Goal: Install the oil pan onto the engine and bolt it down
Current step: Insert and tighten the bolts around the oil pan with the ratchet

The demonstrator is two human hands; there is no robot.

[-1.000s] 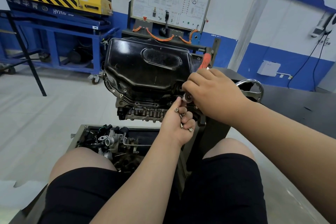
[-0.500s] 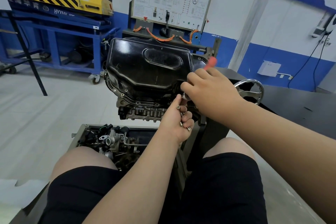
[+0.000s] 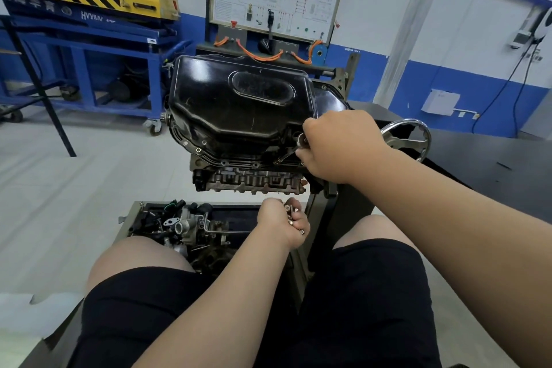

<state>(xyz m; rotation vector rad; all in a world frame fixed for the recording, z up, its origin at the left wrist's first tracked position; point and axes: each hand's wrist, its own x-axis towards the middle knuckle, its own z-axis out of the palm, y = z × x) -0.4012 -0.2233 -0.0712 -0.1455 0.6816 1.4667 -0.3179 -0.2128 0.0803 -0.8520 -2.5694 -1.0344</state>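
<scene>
Was standing by the stand for this one. The oil pan (image 3: 239, 107) sat on top of the upturned engine (image 3: 245, 181), sump side facing up and a bit toward the person. Its long axis ran side to side across the engine, with the deep end off to the left. The flange lay down on the block all along the near edge.

Compared to a second before, the left hand (image 3: 279, 222) had dropped from right up under the flange to well below the engine. It was curled round a small bunch of bolts (image 3: 289, 212). The red handle that showed above the right hand (image 3: 337, 146) earlier was hidden now.

The right hand was clenched on a wrench (image 3: 286, 156) at the engine's near right corner, so the pan lay just left of and above its knuckles. The wrench shaft slanted down-left to the flange. A handwheel (image 3: 406, 137) stuck out to the right of the engine, and a tray of loose parts (image 3: 179, 221) sat below it.
</scene>
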